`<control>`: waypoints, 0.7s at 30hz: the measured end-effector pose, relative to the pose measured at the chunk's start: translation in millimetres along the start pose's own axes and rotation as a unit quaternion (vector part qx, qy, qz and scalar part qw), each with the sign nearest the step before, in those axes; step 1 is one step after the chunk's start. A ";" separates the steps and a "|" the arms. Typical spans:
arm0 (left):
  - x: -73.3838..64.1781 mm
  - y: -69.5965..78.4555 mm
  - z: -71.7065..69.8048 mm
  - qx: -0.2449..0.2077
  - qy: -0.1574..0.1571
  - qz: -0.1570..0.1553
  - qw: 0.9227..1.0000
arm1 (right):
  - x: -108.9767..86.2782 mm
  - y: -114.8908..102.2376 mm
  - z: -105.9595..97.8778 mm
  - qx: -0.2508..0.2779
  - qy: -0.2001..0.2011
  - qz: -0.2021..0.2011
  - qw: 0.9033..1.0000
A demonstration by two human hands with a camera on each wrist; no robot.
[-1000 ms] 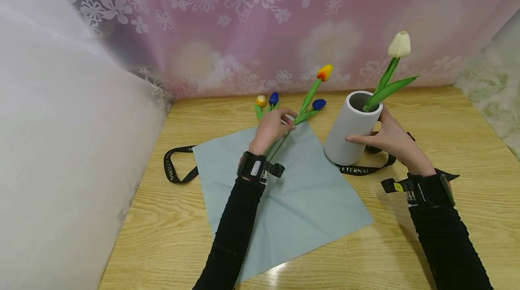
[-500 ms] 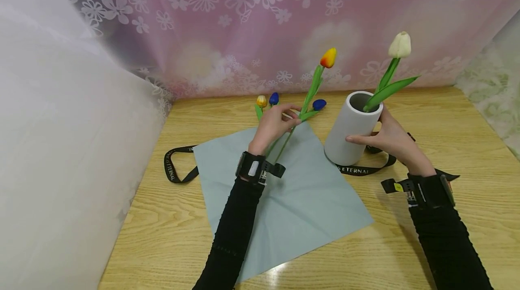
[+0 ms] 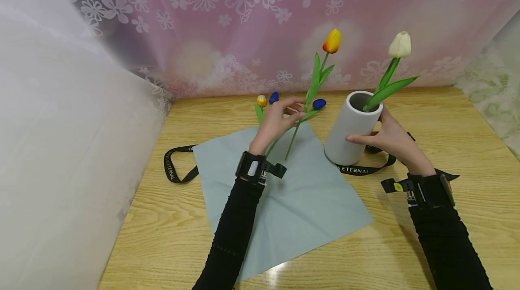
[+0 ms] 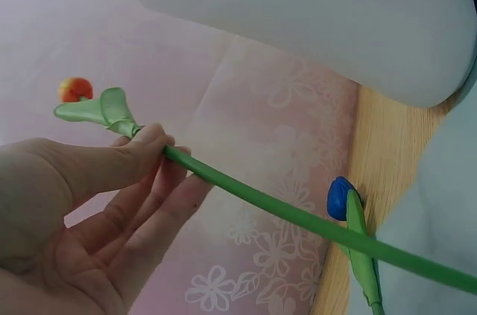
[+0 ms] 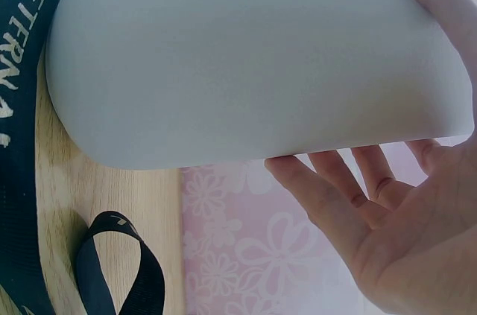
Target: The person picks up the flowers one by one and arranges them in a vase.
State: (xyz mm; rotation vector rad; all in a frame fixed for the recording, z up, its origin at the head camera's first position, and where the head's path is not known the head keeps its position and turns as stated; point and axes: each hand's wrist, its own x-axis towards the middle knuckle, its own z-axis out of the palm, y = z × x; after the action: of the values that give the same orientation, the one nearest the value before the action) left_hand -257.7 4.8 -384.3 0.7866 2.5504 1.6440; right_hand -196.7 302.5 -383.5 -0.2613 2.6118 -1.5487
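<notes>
My left hand (image 3: 280, 120) pinches the green stem of a yellow-and-red tulip (image 3: 332, 41) between thumb and fingers, just under its leaves. In the left wrist view the tulip's stem (image 4: 276, 211) slants down past a blue tulip (image 4: 341, 197). The tulip's head rises above the table, its stem end over the grey-blue wrapping sheet (image 3: 308, 199). On the right, my right hand (image 3: 390, 138) grips a white vase (image 3: 349, 134), thumb in front and fingers behind. A white tulip (image 3: 400, 45) stands in the vase, leaning right. The right wrist view shows fingers curved along the vase wall (image 5: 246, 62).
Two blue tulips and a small yellow-and-white tulip (image 3: 261, 100) lie at the back of the wooden table (image 3: 154, 217). A black lettered ribbon (image 3: 180, 166) loops out left of the sheet and around the vase's base. A pink floral curtain (image 3: 252, 23) hangs behind.
My left hand has lifted the yellow-and-red tulip up and slightly right, and its stem end now shows above the sheet. My right hand and the vase have stayed in place.
</notes>
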 end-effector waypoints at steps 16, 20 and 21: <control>-0.3 17.8 6.4 -0.129 0.110 0.077 0.983 | -0.7 -0.1 -0.3 -0.001 0.000 0.002 1.000; -1.2 25.5 6.8 -0.163 0.126 0.100 0.973 | -0.4 -0.1 -0.6 0.001 -0.001 0.001 1.000; -1.6 28.1 6.7 -0.171 0.129 0.105 0.971 | -0.4 -0.1 -0.6 0.001 0.000 0.001 1.000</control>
State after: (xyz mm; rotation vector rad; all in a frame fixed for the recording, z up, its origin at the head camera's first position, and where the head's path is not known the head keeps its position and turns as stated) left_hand -243.1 18.9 -363.7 0.8833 2.2884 2.3099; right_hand -196.5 303.1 -383.2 -0.2582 2.6095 -1.5491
